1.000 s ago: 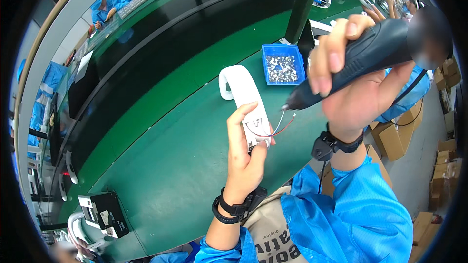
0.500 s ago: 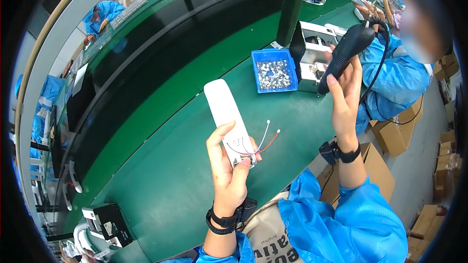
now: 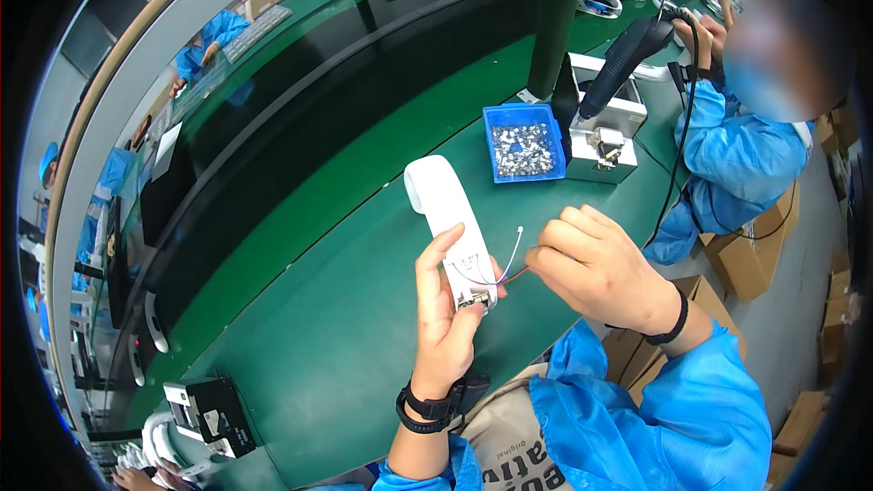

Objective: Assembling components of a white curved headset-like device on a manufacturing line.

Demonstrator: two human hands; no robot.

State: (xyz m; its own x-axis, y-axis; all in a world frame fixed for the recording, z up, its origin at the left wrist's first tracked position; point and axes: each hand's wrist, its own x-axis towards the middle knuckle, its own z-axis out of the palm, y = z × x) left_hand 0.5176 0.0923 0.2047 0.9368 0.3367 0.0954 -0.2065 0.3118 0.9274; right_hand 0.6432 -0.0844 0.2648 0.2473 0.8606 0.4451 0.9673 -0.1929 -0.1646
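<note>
**Smooth white shell (image 3: 446, 205) in the left hand (image 3: 443, 323), thin red wire (image 3: 516, 274) at the right hand (image 3: 596, 271)**

The shell is a long, slim piece of what looks like hard plastic, matte and softly rounded, with its far end curling over into a hook. It is held up over the green tabletop (image 3: 355, 327), a flat, even-toned surface. The left hand is wrapped round its near end, thumb pressed by a recess where small metallic-looking parts show; their detail is too fine to tell.

Two hair-thin wires bow out of the shell. The pale wire (image 3: 516, 247) curves up freely to a tiny white connector (image 3: 520, 229). The red one runs to the right hand, whose fingertips are drawn together on it — its end is hidden there. A black band (image 3: 677, 318) circles the right wrist.

Beyond the shell stands a shallow blue plastic tray (image 3: 491, 147), square-cornered, strewn with a grainy heap of small white and dark pieces (image 3: 525, 151). Just beside it is a boxy fixture (image 3: 591, 168) with bare-metal faces and a black side panel. Above that slants a dark, tapering power screwdriver (image 3: 627, 56), tip downward, its black cord (image 3: 688, 132) looping near a co-worker's creased blue sleeve (image 3: 741, 141). Brown cardboard boxes (image 3: 750, 259) sit at the far right.
</note>
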